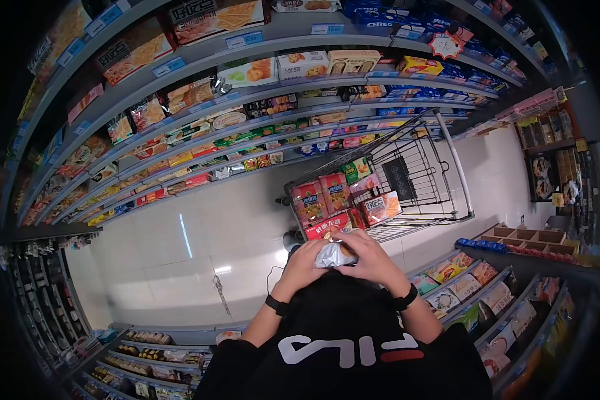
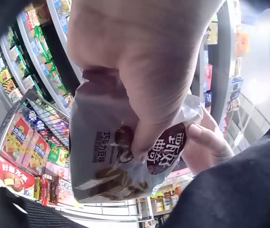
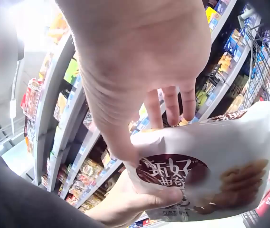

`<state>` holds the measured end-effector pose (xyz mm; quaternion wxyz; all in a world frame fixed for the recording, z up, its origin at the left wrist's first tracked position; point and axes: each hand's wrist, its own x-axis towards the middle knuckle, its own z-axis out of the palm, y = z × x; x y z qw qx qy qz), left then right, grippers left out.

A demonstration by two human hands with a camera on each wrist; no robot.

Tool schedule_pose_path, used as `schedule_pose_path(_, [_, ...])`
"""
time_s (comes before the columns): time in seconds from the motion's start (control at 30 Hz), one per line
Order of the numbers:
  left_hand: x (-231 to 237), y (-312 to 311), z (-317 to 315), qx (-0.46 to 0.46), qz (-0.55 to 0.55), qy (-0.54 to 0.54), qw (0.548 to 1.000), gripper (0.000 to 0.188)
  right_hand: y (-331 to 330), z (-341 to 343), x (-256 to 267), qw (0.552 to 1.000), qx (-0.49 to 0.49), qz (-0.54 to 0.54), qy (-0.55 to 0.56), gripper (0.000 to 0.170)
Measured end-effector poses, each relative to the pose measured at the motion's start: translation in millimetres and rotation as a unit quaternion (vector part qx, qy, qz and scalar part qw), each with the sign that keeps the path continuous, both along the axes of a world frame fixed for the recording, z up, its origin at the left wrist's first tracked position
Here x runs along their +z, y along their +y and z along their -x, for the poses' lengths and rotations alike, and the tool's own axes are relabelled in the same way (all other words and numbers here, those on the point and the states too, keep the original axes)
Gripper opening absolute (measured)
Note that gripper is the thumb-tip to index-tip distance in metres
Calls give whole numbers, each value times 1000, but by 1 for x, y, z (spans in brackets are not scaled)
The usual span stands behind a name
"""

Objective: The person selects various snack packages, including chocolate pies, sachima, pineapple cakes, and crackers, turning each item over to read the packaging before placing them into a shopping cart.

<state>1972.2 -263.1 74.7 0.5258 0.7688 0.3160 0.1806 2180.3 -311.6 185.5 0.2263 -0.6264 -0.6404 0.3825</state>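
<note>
Both hands hold a white bag of cookies (image 1: 335,256) in front of the chest, above the cart's near edge. Across the printed front of the bag (image 2: 94,156) lies the thumb of the left hand (image 1: 303,267). The right hand (image 1: 376,260) grips the opposite end, its thumb at the bag's edge in the left wrist view. In the right wrist view, several fingers of the right hand (image 3: 149,57) reach down behind the bag's upper edge, while the left thumb (image 3: 165,197) presses the front. A cookie picture and a dark oval label show on the bag.
A wire shopping cart (image 1: 450,160) stands just ahead, with pink packs (image 1: 309,203), a red box (image 1: 327,225), a green pack (image 1: 357,170) and a cracker box (image 1: 383,208) in it. Stocked shelves (image 1: 207,100) run along the far side; lower snack racks (image 1: 467,287) stand at the near right.
</note>
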Motion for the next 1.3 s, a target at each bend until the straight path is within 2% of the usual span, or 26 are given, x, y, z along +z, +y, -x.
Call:
schedule_pose_path(0.03, [-4,4,2,-6,5,-1,1000,75,0,1,-5,999,-20,-35,6,73])
schedule_pose_path(0.1, [-10,11,8,28,67,18,997,72,-1,-3,-10,999,-36,-39,2,68])
schedule_pose_path(0.2, [-18,19,13,9,80,23,996,62,-9,-14,-34,998,-40,24,-37,67])
schedule_pose_path(0.27, [-22,16,9,-15,85,30,996,60,-16,-23,-63,991,30,41,-124,69])
schedule_pose_path(0.3, [-23,13,6,-1,98,25,995,58,-18,-28,-75,991,31,44,-121,69])
schedule_pose_path(0.37, [-30,6,-3,20,111,27,993,56,-16,-39,-97,994,69,81,-18,70])
schedule_pose_path(0.47, [-44,-10,-19,61,115,49,990,61,-5,-72,-133,985,144,99,-14,74])
schedule_pose_path(0.5, [-43,-18,-24,120,72,82,987,63,0,-84,-149,988,143,63,-5,73])
schedule_pose_path(0.53, [-43,-21,-28,176,24,115,977,65,6,-96,-166,988,138,72,-13,72])
schedule_pose_path(0.57, [-53,-31,-24,178,18,127,976,65,16,-109,-187,988,130,78,-21,71])
schedule_pose_path(0.63, [-90,-78,1,359,166,192,898,66,32,-133,-238,978,134,139,-80,68])
schedule_pose_path(0.67, [-96,-94,12,392,244,201,864,61,42,-146,-267,973,152,148,-92,67])
schedule_pose_path(0.7, [-100,-117,26,423,322,211,821,56,47,-157,-296,967,170,162,-102,66])
schedule_pose_path(0.77, [-133,-183,68,440,378,168,797,47,52,-171,-370,956,219,174,-92,62])
schedule_pose_path(0.83, [-128,-232,77,504,435,160,729,39,55,-176,-411,947,227,210,-87,61])
schedule_pose_path(0.9, [-112,-267,68,543,460,204,673,34,44,-170,-467,932,231,276,-41,65])
schedule_pose_path(0.93, [-105,-273,55,544,490,209,649,33,28,-160,-515,924,230,304,-18,70])
schedule_pose_path(0.97, [-97,-284,50,544,520,215,622,32,18,-153,-529,921,232,312,-8,70])
schedule_pose_path(1.0, [-93,-295,44,503,518,278,633,33,5,-145,-539,931,235,262,-93,72])
schedule_pose_path(1.03, [-91,-304,39,497,532,257,636,35,-3,-137,-549,933,236,206,-179,73])
schedule_pose_path(1.07, [-93,-314,40,471,539,267,645,34,13,-141,-516,926,250,205,-196,74])
schedule_pose_path(1.1, [-98,-323,39,446,543,273,657,34,15,-138,-505,946,188,150,-216,75])
schedule_pose_path(1.17, [-90,-304,21,444,547,246,666,32,-6,-125,-537,945,159,181,-222,75])
schedule_pose_path(1.23, [-87,-286,10,433,515,209,710,33,-33,-125,-564,952,131,248,-121,71])
schedule_pose_path(1.27, [-93,-286,13,447,493,195,720,36,-16,-136,-530,929,194,275,-151,63])
schedule_pose_path(1.3, [-97,-280,13,480,486,152,714,38,-10,-142,-532,912,246,296,-146,58])
